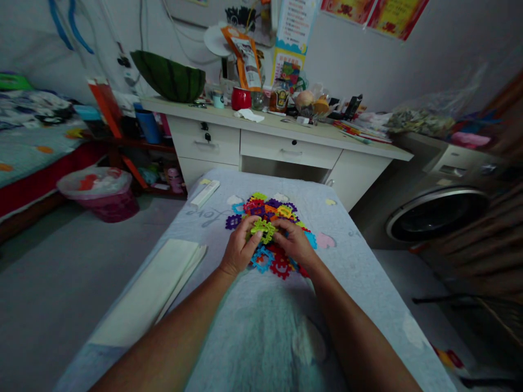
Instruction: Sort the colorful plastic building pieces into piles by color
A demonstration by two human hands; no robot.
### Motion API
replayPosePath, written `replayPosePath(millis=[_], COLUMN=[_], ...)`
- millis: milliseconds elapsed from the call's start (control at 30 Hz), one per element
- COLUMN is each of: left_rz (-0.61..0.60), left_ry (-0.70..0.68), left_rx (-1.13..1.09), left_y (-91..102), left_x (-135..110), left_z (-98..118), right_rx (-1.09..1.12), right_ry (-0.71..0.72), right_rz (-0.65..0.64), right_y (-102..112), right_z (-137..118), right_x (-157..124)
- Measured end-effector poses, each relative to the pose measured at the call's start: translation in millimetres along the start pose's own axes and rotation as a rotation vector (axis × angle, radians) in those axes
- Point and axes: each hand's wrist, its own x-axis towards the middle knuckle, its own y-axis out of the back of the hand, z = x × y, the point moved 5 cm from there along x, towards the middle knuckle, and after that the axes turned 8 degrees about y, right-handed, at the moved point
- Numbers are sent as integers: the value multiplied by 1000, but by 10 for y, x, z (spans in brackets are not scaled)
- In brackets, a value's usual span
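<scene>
A yellow-green plastic linking piece (263, 232), notched round its rim, is held between my two hands over the pile. My left hand (240, 247) pinches its left side, thumb on top. At its right edge are the closed fingers of my right hand (295, 239). Below and behind lies a heap of similar notched pieces: a purple piece (233, 221) at the left, a blue piece (262, 258) and a red piece (281, 265) in front, and a yellow piece (285, 212) towards the back. My hands hide part of the heap.
A light blue cloth (261, 326) covers the table. Folded white cloth (151, 288) lies along its left side, with a narrow white box (205, 194) farther back. Beyond stands a cluttered white desk (261, 142); a washing machine (433, 190) is at the right.
</scene>
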Motion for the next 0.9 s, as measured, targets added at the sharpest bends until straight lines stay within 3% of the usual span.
replayPosePath(millis=[100,300,400,500,700,767,900], left_rz=[-10,137,176,124,9,36,140], left_ry=[-52,-126,-114,-66,46,49,-23], left_rx=[137,352,348,240,-132,-89,201], left_y=[-35,-31,-4,13,44,53,63], left_x=[0,6,1,-3,-1,9,27], left_z=[17,47,60,55,-9,-40,-47], right_rx=[-104,-269,-364,-418,-444,-482,-531], right_ry=[65,189,217,233,185,145,67], right_rz=[83,115,105,113,153,175,191], right_y=[7,-9,-15,1,107,151,198], right_z=[-32,-192,-236,-245,-170,-120,-50], right_x=[2,1,-5,-17,-47,-56,-74])
